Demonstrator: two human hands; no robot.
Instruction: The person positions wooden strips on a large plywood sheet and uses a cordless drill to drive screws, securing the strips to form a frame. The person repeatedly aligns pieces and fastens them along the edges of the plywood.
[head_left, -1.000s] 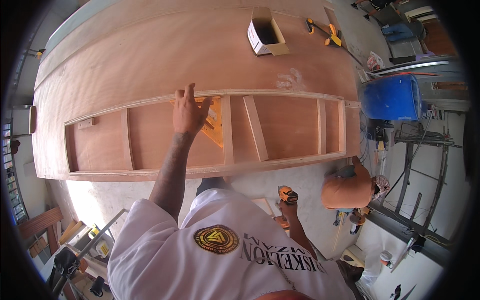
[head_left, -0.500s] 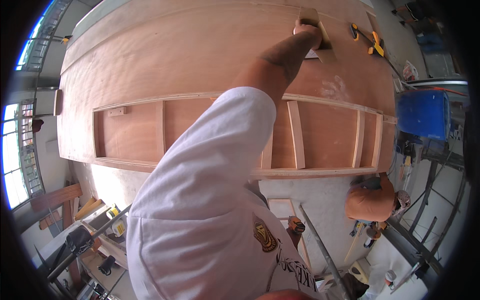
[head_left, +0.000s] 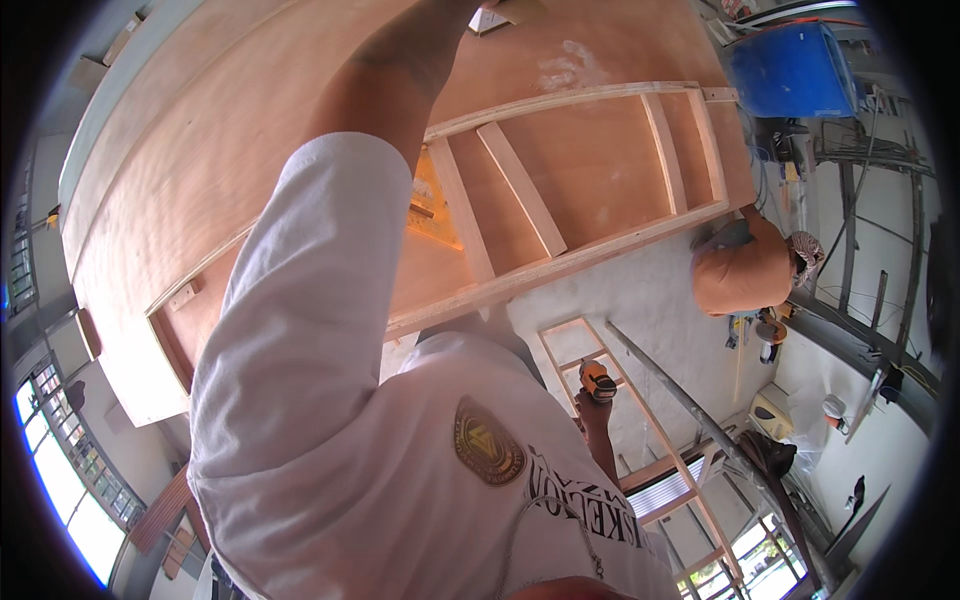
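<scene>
My left arm (head_left: 400,75), in a white sleeve, stretches out over a large plywood panel (head_left: 640,45). Its hand is almost wholly cut off by the top edge, beside an open cardboard box (head_left: 520,12), and its fingers are hidden. Low at my right side, my right hand (head_left: 592,412) is closed around an orange and black cordless drill (head_left: 597,380). On the panel lies a long wooden frame (head_left: 560,100) with crosspieces. One loose-looking slat (head_left: 522,190) slants inside it. A yellow triangular piece (head_left: 432,205) shows partly behind my sleeve.
At right, another person (head_left: 745,268) in an orange-brown top bends at the panel's corner. A blue plastic container (head_left: 795,70) stands beyond. Below are a ladder-like wooden frame (head_left: 655,430) and a slanting metal pole (head_left: 690,420). A barred window (head_left: 75,470) is at lower left.
The view has swung, so the panel and frame sit higher and tilted. My left hand and the cardboard box have slid to the top edge. The drill shows more fully in my right hand.
</scene>
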